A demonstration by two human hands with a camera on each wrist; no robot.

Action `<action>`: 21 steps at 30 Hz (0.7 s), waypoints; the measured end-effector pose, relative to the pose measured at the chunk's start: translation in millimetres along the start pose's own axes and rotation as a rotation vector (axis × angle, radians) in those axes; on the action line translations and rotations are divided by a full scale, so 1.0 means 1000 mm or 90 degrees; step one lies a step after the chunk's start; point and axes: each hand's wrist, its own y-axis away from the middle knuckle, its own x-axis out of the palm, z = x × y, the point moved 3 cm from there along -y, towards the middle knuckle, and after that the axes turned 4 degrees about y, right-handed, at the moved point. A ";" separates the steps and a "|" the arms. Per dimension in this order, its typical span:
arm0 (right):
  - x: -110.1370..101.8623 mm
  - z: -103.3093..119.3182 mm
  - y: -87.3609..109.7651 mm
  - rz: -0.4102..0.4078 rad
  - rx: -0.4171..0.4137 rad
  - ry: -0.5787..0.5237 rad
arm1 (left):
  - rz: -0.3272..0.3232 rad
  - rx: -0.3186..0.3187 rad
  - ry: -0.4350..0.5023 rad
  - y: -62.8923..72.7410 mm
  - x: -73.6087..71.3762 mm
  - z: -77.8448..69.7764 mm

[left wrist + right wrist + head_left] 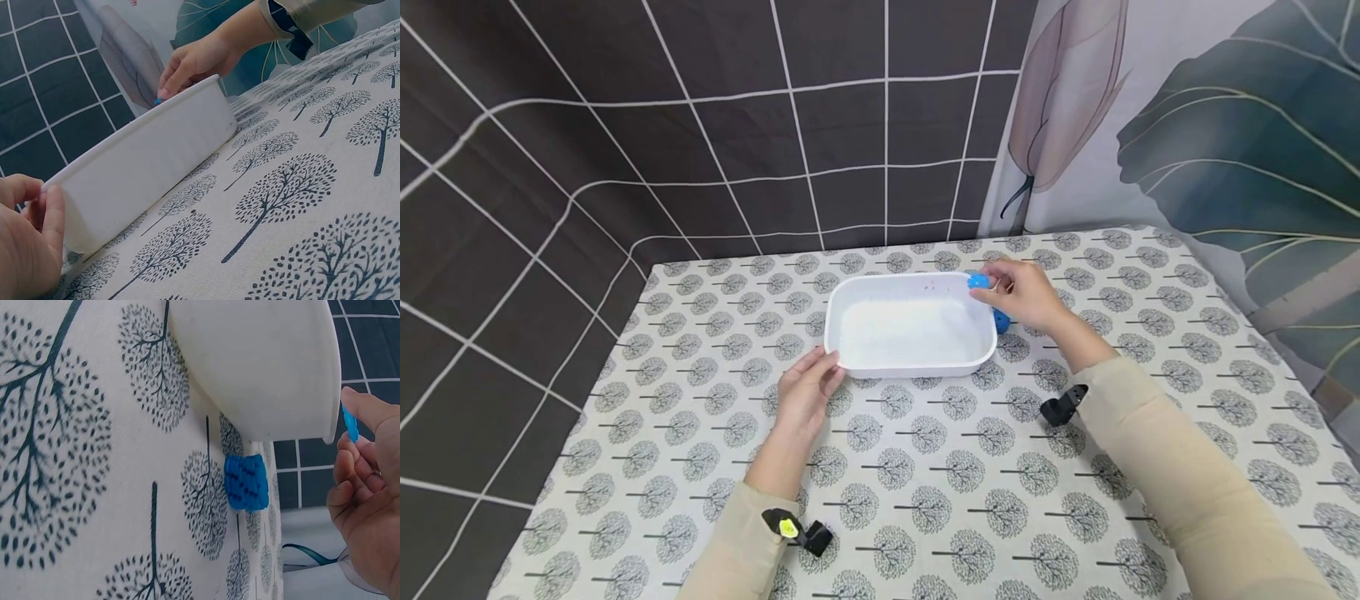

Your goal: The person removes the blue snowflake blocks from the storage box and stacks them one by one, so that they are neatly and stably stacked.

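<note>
A white rectangular plastic tub [917, 329] with rounded corners sits on the patterned cloth. My left hand [807, 387] holds the rim at its near left corner between thumb and fingers, also visible in the left wrist view. Over the far right corner, my right hand [1022, 292] pinches a small blue piece [977, 282], which looks thin from the side in the right wrist view; its kind is unclear. Against the cloth just outside the tub's right end lies a blue object with dark grooves or marks [245, 482], partly hidden by the tub in the head view.
A light tablecloth [925, 492] printed with grey trees covers the table. Behind hangs a dark cloth with a white grid [842, 125], and at the right a curtain with large leaves [1240, 150]. Small pink specks mark the tub's inner far wall.
</note>
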 end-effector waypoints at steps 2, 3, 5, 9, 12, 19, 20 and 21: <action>0.000 -0.002 0.002 -0.003 0.003 -0.004 | -0.002 -0.002 -0.001 0.001 0.000 0.000; -0.001 -0.003 0.003 -0.005 0.004 -0.007 | -0.003 -0.003 -0.002 0.001 0.000 0.000; -0.001 -0.005 0.004 -0.012 0.007 -0.010 | -0.003 -0.002 -0.004 0.002 0.001 0.000; -0.003 -0.009 0.006 -0.022 0.009 -0.015 | -0.005 -0.001 -0.008 0.002 0.000 0.000; -0.005 -0.012 0.007 -0.026 0.008 -0.013 | -0.004 -0.001 -0.007 0.002 0.000 0.000; -0.006 -0.019 0.011 -0.025 0.014 -0.012 | 0.000 0.005 -0.004 0.000 0.000 0.001; -0.006 -0.021 0.011 -0.025 0.020 -0.013 | 0.000 0.005 -0.003 0.000 0.000 0.001; -0.006 -0.022 0.012 -0.025 0.025 -0.013 | 0.000 0.005 -0.003 0.000 0.000 0.001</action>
